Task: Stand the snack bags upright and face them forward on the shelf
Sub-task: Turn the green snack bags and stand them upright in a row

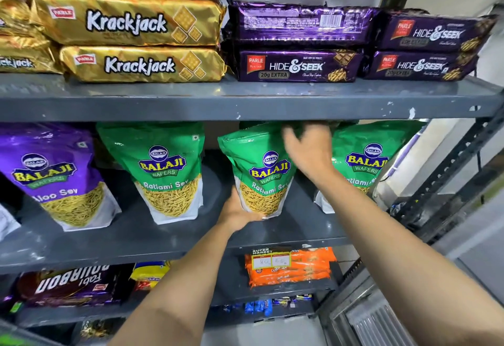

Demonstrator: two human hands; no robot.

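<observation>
On the grey middle shelf [152, 239] stand several Balaji snack bags, labels forward. A purple Aloo Sev bag [51, 179] is at the left, then a green Ratlami Sev bag [166, 173]. A second green Ratlami Sev bag [259, 171] stands in the middle, tilted slightly. My left hand [240, 213] cups its bottom left corner. My right hand [308, 152] is at its upper right edge, fingers curled, blurred. A third green bag [365, 160] stands at the right, partly hidden by my right wrist.
The shelf above [245, 100] holds stacked gold Krackjack packs [131, 22] and purple Hide & Seek packs [297, 66]. Below lie an orange pack [289, 266] and a dark Bourbon pack [68, 285]. A perforated metal upright [450, 165] stands at the right.
</observation>
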